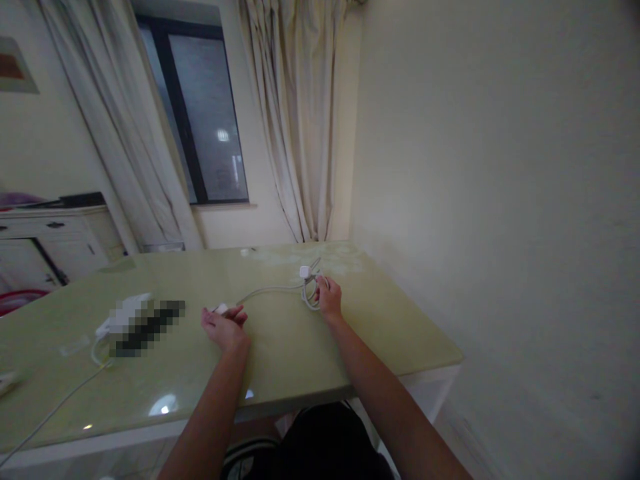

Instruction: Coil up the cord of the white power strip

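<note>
Palm turned up, my left hand (227, 328) has its fingers curled around a small white block (221, 309) that looks like a charger plug; the fingers partly cover it. A white cable (270, 289) runs from there across to my right hand (329, 298). My right hand is closed on a loose coil of that cable (309, 301), just above or on the table. Beside the coil's top is a white square adapter (305, 272), and a short cable loop sticks up behind it.
The glossy greenish table (290, 353) meets a wall on the right. To the left lie a white power strip (124, 313) and a dark blurred object (150, 330), with a white cord (55, 408) trailing to the front edge. A small white item (245, 253) sits at the back.
</note>
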The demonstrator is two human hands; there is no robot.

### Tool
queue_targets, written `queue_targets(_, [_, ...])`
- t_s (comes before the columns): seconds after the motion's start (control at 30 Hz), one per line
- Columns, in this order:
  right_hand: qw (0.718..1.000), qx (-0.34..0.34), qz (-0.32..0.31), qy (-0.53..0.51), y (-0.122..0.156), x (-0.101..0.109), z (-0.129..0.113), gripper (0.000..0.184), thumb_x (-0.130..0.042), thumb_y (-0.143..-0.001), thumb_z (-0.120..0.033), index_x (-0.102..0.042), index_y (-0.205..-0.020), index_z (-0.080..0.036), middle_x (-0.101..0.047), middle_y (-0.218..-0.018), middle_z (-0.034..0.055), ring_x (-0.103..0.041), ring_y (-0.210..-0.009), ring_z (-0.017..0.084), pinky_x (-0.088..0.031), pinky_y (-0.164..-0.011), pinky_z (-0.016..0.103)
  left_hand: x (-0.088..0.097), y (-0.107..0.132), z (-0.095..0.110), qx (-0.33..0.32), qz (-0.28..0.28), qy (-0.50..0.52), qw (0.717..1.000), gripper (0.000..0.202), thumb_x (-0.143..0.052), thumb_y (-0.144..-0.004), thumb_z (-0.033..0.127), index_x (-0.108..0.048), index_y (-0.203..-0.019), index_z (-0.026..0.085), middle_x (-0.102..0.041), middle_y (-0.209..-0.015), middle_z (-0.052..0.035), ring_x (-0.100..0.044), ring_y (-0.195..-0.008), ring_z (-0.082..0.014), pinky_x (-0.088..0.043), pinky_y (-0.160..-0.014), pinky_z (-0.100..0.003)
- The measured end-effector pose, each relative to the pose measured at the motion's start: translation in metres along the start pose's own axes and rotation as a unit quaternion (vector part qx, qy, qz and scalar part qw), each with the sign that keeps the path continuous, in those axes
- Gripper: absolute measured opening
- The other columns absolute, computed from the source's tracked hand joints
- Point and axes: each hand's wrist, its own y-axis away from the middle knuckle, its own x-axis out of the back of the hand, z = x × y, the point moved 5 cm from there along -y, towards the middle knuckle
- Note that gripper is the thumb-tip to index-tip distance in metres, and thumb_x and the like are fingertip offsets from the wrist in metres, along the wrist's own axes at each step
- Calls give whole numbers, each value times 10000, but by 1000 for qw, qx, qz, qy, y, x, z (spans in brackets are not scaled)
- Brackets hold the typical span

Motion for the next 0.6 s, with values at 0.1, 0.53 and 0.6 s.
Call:
queue_targets(0.1, [1000,9,-2,-3,2,-2,0,395,-494,-881,-557,-618,-770,-198,-531,-551,-57,-510,-424,114,-391,-455,222,4,2,5,-29,18,-13,999,393,-277,-1031,313,-368,-1411,268,-624,-666,31,-532,-405,-109,-457,-454,-203])
queue_targets(0.53, [999,30,-34,0,8,-9,-3,389,-457,-919,-561,-570,-786,-214,-521,-576,-53,-474,-444,115,-357,-476,227,-9,13,14,-126,-83,-48,987,570,-330,-1008,287,-174,-1555,255,-747,-964,-71,-704,-640,-129,-577,-710,-292])
queue_targets(0.6, [995,69,-58,33,16,-14,-8,374,-450,-943,-544,-558,-795,-219,-526,-593,-47,-486,-495,122,-359,-513,224,-20,22,5,-150,-179,-98,967,570,-413,-999,358,-254,-1537,253,-751,-1020,-86,-721,-692,-141,-583,-766,-323])
